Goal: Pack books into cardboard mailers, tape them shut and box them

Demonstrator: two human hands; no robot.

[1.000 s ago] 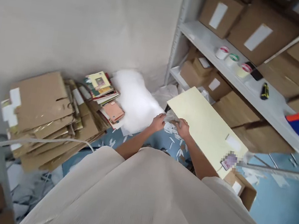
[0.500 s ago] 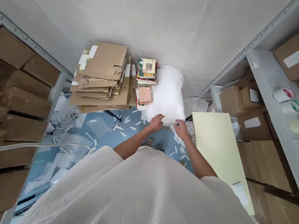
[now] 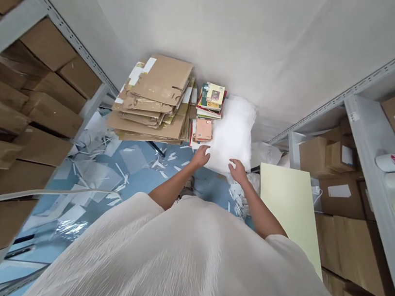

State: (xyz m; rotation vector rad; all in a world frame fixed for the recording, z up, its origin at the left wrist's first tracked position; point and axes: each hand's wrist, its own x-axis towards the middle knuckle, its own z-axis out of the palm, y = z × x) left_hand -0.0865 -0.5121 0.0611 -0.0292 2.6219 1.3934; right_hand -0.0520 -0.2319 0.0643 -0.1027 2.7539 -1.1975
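A stack of thin white sheets [image 3: 236, 131], perhaps foam or paper, lies against the wall in front of me. My left hand [image 3: 201, 157] is at its near left corner, fingers curved and apart, with nothing seen in it. Over the near right edge is my right hand [image 3: 238, 170], fingers loosely stretched and likewise without anything visible in it. Whether the fingertips touch the sheets I cannot tell. Just left of the sheets stand a pile of books [image 3: 212, 96] and, nearer to me, a small pink book [image 3: 204, 129].
Flattened cardboard boxes [image 3: 163, 79] are piled left of the books. A pale yellow board [image 3: 286, 199] stands at my right. Shelves with cartons [image 3: 42, 138] flank both sides, and tape rolls [image 3: 391, 162] sit on the right one. Paper scraps [image 3: 120, 171] litter the blue floor [image 3: 141, 182].
My hands have moved apart, the left one away from the middle of the sheets' near edge toward the corner. The view has shifted, so the piles appear farther right.
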